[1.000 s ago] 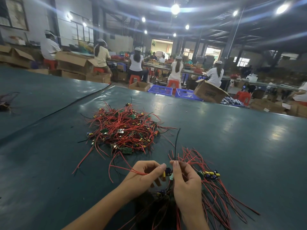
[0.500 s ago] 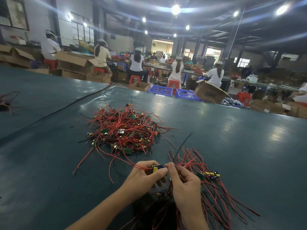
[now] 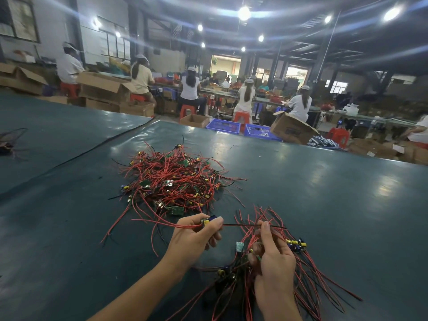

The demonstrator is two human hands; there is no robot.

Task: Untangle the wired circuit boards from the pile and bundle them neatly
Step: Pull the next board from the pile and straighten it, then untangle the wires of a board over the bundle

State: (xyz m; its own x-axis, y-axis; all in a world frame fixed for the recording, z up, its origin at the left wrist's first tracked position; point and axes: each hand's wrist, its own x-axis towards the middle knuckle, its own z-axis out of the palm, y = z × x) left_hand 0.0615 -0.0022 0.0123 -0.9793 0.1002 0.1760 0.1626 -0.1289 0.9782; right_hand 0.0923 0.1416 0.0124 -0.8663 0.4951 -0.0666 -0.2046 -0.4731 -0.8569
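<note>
A tangled pile (image 3: 172, 179) of small green circuit boards with red and black wires lies on the dark green table (image 3: 324, 205). My left hand (image 3: 196, 239) pinches one small circuit board (image 3: 207, 220) at its fingertips, its red wires trailing left. My right hand (image 3: 272, 253) pinches that board's black wire (image 3: 240, 225), stretched level between both hands, and also grips a bundle of sorted boards and wires (image 3: 273, 281) that fans out over the table to the lower right.
Another small heap of wires (image 3: 9, 142) sits at the far left edge. Beyond the table's far edge stand cardboard boxes (image 3: 293, 130), blue crates (image 3: 223, 125) and red stools, with several seated workers at benches.
My hands have moved apart: the left carried the board leftward, and the black wire, earlier pointing up, now runs level between both hands.
</note>
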